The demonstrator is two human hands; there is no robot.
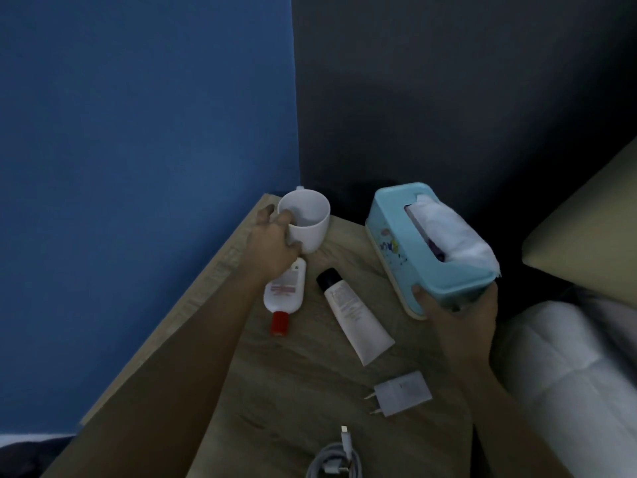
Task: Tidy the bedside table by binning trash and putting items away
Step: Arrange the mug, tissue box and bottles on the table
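1. A coiled white cable (334,458) lies at 6 o'clock on the table (275,391).
2. A white charger (401,393) lies towards 5 o'clock, beyond the cable and apart from it.
3. A black-capped tube (355,315) and a red-capped bottle (284,288) lie near each other mid-table, not touching.
4. At 11 o'clock the left hand (272,239) grips the white mug (306,219), fingers curled round its side.
5. At 2 o'clock the right hand (458,315) clasps the near end of the blue tissue box (431,243), which is possibly lifted, though the view is blurred.

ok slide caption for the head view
Left hand grips a white mug, right hand holds a blue tissue box at the bedside table
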